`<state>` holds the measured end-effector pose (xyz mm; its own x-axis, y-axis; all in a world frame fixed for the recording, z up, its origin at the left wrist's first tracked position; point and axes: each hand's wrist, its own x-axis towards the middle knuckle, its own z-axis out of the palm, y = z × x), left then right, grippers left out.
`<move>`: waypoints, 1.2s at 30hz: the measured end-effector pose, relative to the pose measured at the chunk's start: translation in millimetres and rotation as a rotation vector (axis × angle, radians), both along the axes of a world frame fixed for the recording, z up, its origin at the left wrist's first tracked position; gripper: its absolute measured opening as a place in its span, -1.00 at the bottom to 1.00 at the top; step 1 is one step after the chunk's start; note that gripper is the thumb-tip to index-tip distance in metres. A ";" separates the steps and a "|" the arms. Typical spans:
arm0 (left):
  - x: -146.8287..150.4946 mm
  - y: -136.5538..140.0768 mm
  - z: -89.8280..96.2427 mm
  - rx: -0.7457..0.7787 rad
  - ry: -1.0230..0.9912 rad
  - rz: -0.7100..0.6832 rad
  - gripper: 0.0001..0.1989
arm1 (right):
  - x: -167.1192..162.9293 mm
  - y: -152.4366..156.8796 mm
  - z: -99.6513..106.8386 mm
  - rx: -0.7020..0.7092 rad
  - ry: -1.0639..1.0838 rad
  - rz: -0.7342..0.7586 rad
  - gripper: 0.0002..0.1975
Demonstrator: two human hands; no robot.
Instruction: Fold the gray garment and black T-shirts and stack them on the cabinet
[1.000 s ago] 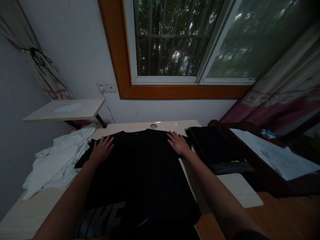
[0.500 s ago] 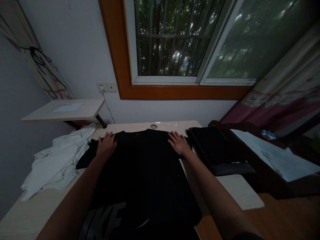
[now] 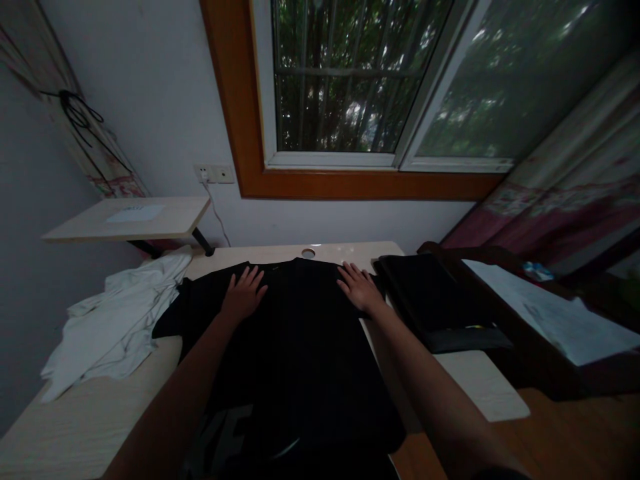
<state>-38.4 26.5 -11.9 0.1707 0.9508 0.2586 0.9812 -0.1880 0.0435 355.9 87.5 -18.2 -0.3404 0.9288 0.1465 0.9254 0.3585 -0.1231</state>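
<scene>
A black T-shirt lies spread out on the pale wooden desk, its collar toward the window and grey lettering near the bottom, partly covered by my left forearm. My left hand rests flat on the shirt just below the left side of the collar, fingers spread. On the right shoulder of the shirt lies my right hand, palm down with its fingers apart. Neither hand grips the cloth. The left sleeve reaches the edge of a crumpled white garment.
A small raised shelf with a paper on it stands at the back left. To the right are a folded black item and a dark piece of furniture bearing a large pale sheet. The window is behind the desk.
My left hand has slid right across the shirt, from the left shoulder to near the collar. My right hand has stayed in place.
</scene>
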 end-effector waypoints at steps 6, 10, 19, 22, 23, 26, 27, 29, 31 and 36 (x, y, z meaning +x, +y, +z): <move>-7.1 -1.8 1.7 -0.009 0.006 -0.006 -0.43 | 2.1 -2.6 7.9 0.088 0.118 -0.065 -0.51; -20.4 -0.3 1.3 -0.018 0.010 -0.007 -0.43 | 5.4 -10.2 11.2 0.149 0.160 -0.181 -0.54; -45.5 2.9 -0.1 -0.061 0.040 -0.013 -0.42 | 4.1 -30.2 13.3 0.203 0.026 -0.390 -0.62; -48.8 1.2 0.8 -0.055 0.036 -0.006 -0.42 | 7.6 -23.7 12.3 0.147 0.029 -0.486 -0.53; -49.6 0.4 1.5 -0.054 0.032 -0.004 -0.43 | 9.8 -19.4 12.0 0.107 0.033 -0.516 -0.50; -51.3 -2.2 4.1 -0.037 0.013 -0.005 -0.44 | 18.1 -4.6 11.4 -0.039 0.084 -0.530 -0.48; -51.8 -3.1 4.9 -0.022 0.004 -0.011 -0.45 | 20.8 -0.1 11.4 -0.086 0.126 -0.508 -0.51; -52.8 -4.5 6.3 0.016 -0.020 -0.027 -0.46 | 25.3 6.7 12.2 -0.155 0.223 -0.458 -0.59; -54.5 -5.7 7.7 0.057 -0.054 -0.048 -0.49 | 28.2 9.8 13.8 -0.183 0.302 -0.443 -0.64; -57.6 -9.4 17.2 0.135 -0.156 -0.146 -0.60 | 30.2 9.0 19.8 -0.152 0.482 -0.445 -0.59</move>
